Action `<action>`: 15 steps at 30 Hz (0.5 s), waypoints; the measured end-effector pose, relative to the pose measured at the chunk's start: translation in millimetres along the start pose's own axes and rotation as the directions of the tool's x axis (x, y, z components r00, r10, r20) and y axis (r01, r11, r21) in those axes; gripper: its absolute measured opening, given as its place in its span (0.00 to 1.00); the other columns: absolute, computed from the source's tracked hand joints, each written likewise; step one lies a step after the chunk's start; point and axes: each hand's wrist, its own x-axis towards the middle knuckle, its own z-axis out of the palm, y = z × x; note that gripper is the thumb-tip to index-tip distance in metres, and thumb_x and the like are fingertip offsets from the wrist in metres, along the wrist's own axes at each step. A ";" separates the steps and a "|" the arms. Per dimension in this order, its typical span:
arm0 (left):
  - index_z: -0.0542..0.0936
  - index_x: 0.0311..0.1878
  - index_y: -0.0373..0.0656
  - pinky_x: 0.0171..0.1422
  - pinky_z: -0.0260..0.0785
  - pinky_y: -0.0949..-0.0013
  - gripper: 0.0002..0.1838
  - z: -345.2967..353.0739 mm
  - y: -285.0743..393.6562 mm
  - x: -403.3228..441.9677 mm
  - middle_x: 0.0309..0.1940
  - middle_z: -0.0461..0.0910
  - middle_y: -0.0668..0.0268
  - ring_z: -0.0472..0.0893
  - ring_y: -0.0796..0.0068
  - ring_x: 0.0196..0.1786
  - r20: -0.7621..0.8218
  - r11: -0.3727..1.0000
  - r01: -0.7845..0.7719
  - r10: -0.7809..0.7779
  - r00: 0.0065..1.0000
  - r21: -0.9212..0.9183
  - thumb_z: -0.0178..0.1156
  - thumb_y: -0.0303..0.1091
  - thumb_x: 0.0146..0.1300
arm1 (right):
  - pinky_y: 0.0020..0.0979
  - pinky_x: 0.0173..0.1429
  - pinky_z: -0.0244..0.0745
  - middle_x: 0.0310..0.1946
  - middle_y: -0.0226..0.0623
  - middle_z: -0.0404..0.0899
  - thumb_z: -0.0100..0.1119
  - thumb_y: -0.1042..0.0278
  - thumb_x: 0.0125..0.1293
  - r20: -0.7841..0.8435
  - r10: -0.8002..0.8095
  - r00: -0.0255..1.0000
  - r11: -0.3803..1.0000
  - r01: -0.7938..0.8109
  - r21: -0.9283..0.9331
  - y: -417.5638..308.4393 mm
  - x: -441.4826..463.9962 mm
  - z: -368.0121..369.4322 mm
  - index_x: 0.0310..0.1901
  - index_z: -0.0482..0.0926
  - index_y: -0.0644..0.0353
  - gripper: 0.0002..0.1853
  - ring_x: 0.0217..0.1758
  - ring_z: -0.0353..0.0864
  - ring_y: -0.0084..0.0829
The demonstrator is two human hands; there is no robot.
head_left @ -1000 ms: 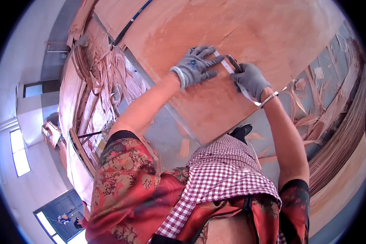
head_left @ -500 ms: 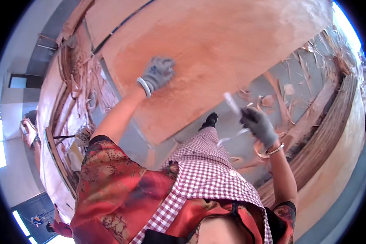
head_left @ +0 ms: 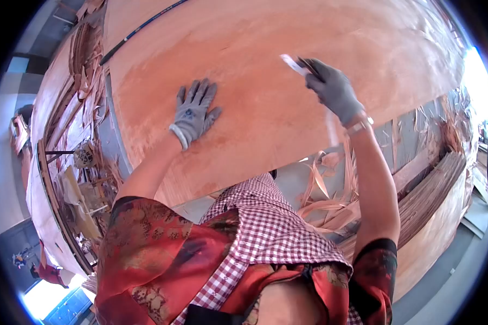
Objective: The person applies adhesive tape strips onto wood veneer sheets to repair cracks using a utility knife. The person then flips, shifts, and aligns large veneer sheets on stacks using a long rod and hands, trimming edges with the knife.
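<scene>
My left hand, in a grey glove, lies flat on a broad reddish-brown wood veneer sheet with its fingers spread. Above the same sheet, to the right, my gloved right hand is closed around a narrow white strip that sticks out past the fingers. Something thin and dark shows beside the strip, too small to name. A pale, blurred ribbon hangs below the right hand.
A dark blue rod lies across the sheet's far left. Torn veneer scraps cover the floor in front of me. Stacked veneer strips lie at the right, and more veneer offcuts at the left.
My left hand has shifted left and now lies flatter, fingers spread. My right hand has risen from above the floor scraps to over the sheet, still holding the white strip.
</scene>
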 end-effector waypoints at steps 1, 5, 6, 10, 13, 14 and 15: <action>0.58 0.69 0.48 0.73 0.37 0.46 0.33 -0.2 2.4 2.3 0.69 0.56 0.58 0.54 0.54 0.72 0.011 1.000 0.003 -0.003 1.000 0.007 0.47 0.53 0.64 | 0.24 0.26 0.65 0.25 0.33 0.76 0.53 0.68 0.63 0.040 0.072 0.997 0.990 -0.076 0.118 14.6 25.3 2.9 0.48 0.75 0.58 0.12 0.20 0.69 0.20; 0.63 0.66 0.46 0.73 0.40 0.48 0.30 -22.4 22.0 20.1 0.66 0.62 0.56 0.59 0.55 0.69 0.058 1.000 0.022 -0.021 0.998 -0.017 0.49 0.49 0.64 | 0.22 0.23 0.62 0.24 0.30 0.75 0.55 0.69 0.62 0.227 0.217 0.949 0.886 -0.290 0.362 76.4 85.0 20.7 0.47 0.73 0.60 0.12 0.20 0.67 0.18; 0.64 0.64 0.44 0.72 0.42 0.49 0.28 -21.3 24.7 29.5 0.65 0.63 0.56 0.59 0.56 0.69 0.039 0.998 0.009 -0.007 0.999 -0.061 0.49 0.48 0.64 | 0.22 0.23 0.61 0.24 0.30 0.75 0.55 0.69 0.61 0.257 0.230 0.939 0.873 -0.315 0.372 85.8 89.6 21.6 0.47 0.73 0.60 0.12 0.20 0.66 0.18; 0.68 0.62 0.40 0.71 0.48 0.52 0.25 -14.4 69.9 97.2 0.61 0.68 0.56 0.64 0.58 0.66 -0.173 0.975 -0.112 0.079 0.982 -0.193 0.51 0.42 0.63 | 0.20 0.23 0.61 0.25 0.29 0.75 0.56 0.72 0.59 0.297 0.231 0.927 0.876 -0.331 0.352 85.6 87.5 20.4 0.46 0.74 0.59 0.12 0.21 0.67 0.17; 0.68 0.62 0.41 0.70 0.50 0.53 0.26 -0.8 90.1 145.1 0.61 0.68 0.56 0.65 0.59 0.65 -0.235 0.964 -0.207 0.165 0.958 -0.167 0.53 0.41 0.62 | 0.21 0.23 0.61 0.25 0.29 0.75 0.56 0.73 0.58 0.258 0.163 0.952 0.904 -0.249 0.348 83.4 83.9 27.4 0.46 0.73 0.59 0.13 0.21 0.67 0.18; 0.68 0.62 0.42 0.70 0.50 0.53 0.26 5.5 98.5 161.3 0.61 0.68 0.56 0.64 0.59 0.66 -0.225 0.960 -0.234 0.197 0.954 -0.153 0.53 0.42 0.62 | 0.22 0.22 0.62 0.25 0.30 0.74 0.57 0.73 0.56 0.259 0.232 0.938 0.871 -0.319 0.374 81.9 85.1 25.9 0.44 0.73 0.60 0.13 0.20 0.67 0.19; 0.68 0.62 0.43 0.70 0.50 0.54 0.27 5.8 103.2 167.2 0.62 0.67 0.57 0.63 0.60 0.66 -0.189 0.955 -0.236 0.201 0.961 -0.182 0.54 0.43 0.62 | 0.23 0.22 0.63 0.23 0.30 0.74 0.58 0.73 0.57 0.251 0.254 0.934 0.899 -0.324 0.293 83.8 89.1 26.4 0.42 0.72 0.61 0.11 0.19 0.67 0.20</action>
